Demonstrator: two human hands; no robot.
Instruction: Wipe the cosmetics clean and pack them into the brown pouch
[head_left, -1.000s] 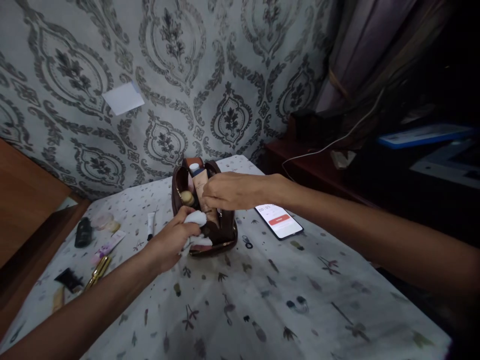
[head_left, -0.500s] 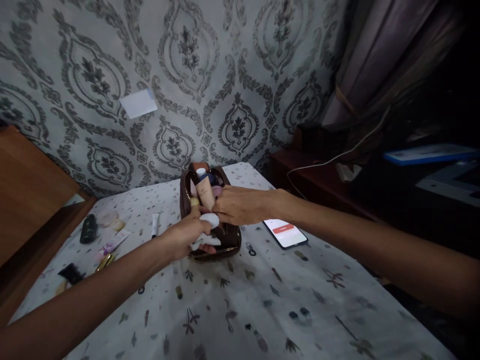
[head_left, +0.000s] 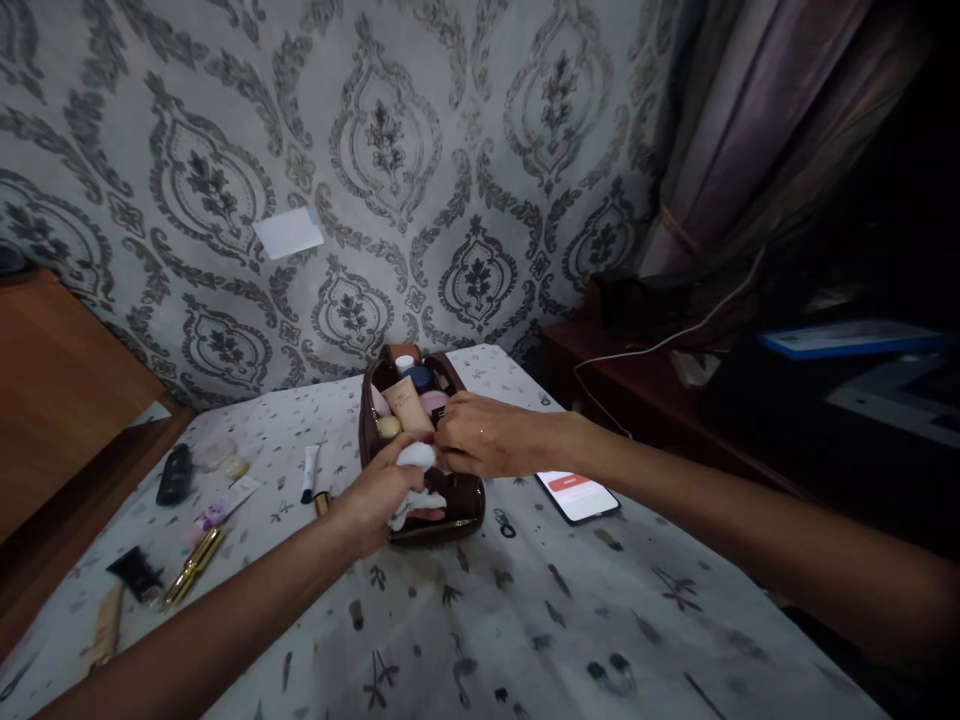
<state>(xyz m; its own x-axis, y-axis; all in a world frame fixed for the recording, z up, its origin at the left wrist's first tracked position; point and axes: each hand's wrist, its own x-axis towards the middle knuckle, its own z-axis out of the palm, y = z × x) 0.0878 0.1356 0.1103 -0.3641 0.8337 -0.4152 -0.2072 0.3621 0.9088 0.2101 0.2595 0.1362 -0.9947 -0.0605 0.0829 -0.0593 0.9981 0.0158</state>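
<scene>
A brown zippered toiletry bag (head_left: 474,512) stands open at the middle of the bed-like surface. Over its near half, my left hand (head_left: 386,490) is closed round a crumpled white cloth (head_left: 415,458). My right hand (head_left: 484,435) reaches in over the bag's right side, fingers bent and pressed together; what they hold, if anything, is hidden. Inside the bag, a beige tube (head_left: 409,407) leans beside a yellowish round item (head_left: 388,428). Behind it are a dark blue jar (head_left: 420,378) and a white-capped container (head_left: 404,363).
A lit phone (head_left: 581,497) lies right of the bag. To the left are a small white tube (head_left: 309,472), gold tubes (head_left: 195,567), a black tube (head_left: 135,572) and a dark green bottle (head_left: 175,474). A white cable (head_left: 667,345) crosses the dark red furniture at right.
The view has shifted slightly, so the scene sits lower. My right hand has drawn back a little from the beige tube, which leans more. My left hand still grips the white cloth.
</scene>
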